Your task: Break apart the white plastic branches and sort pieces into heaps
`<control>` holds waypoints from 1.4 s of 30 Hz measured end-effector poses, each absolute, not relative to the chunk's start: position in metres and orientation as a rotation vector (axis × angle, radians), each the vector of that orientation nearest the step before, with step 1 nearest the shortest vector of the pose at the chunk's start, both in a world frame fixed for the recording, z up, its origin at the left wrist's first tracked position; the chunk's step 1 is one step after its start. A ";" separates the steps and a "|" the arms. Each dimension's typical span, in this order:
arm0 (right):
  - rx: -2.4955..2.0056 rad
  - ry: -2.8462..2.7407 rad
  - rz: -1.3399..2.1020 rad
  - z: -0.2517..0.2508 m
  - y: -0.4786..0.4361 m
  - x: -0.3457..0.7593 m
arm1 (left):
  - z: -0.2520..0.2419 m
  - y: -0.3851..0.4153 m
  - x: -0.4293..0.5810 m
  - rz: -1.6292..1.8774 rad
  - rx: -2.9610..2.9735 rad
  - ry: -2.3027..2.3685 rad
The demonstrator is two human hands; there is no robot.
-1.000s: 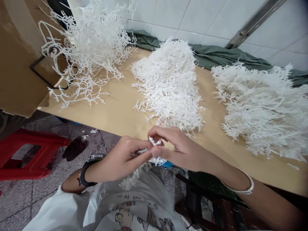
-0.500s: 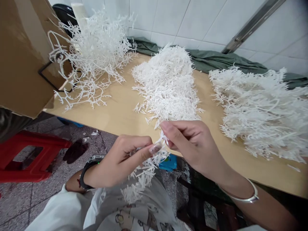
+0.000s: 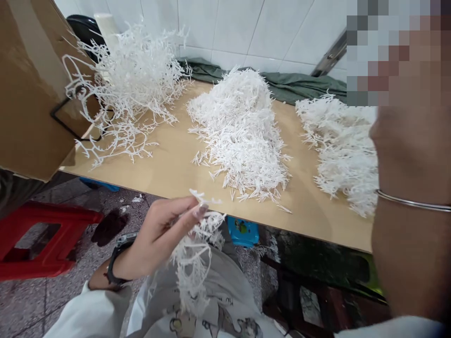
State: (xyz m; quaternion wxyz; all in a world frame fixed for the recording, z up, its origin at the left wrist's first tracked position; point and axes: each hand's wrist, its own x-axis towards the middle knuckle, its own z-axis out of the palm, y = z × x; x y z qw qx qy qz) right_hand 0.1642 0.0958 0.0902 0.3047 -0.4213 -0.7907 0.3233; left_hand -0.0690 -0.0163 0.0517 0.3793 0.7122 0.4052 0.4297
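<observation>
My left hand (image 3: 165, 230) is closed in a pinch on a white plastic branch (image 3: 192, 263) that hangs down over my lap, just below the front edge of the wooden table (image 3: 169, 169). My right arm is raised close to the camera at the right, its wrist (image 3: 408, 178) wearing a thin silver bangle; the fingers are hidden behind a blurred patch. A heap of small white plastic pieces (image 3: 243, 131) lies in the table's middle, nearest my left hand.
A tangle of larger white branch frames (image 3: 130, 89) sits at the back left beside a cardboard box (image 3: 28, 89). Another white heap (image 3: 341, 145) lies at the right. A green cloth (image 3: 282, 84) runs along the tiled wall. A red stool (image 3: 42, 234) stands on the floor.
My right hand has let go of the white branch and risen up close to the camera. My left hand keeps the branch and has dropped slightly to the left.
</observation>
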 end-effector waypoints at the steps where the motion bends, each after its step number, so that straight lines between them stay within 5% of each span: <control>1: -1.151 -2.134 0.755 0.090 0.105 0.172 | 0.050 -0.014 -0.070 1.091 1.801 1.062; 12: -1.685 -2.187 -0.200 0.086 0.154 0.191 | 0.029 0.004 -0.062 1.163 1.298 1.026; 17: -1.147 -2.196 0.445 0.084 0.102 0.162 | 0.010 0.002 -0.066 1.330 1.065 1.167; 24: -0.798 -2.143 1.173 0.061 0.047 0.133 | 0.028 -0.003 -0.046 1.267 1.596 1.074; 37: -0.690 -1.348 1.029 0.006 0.008 0.087 | 0.009 -0.020 -0.007 1.641 1.770 1.302; 42: -0.818 -1.012 1.473 0.017 0.013 0.092 | 0.006 -0.022 -0.005 1.337 1.403 0.956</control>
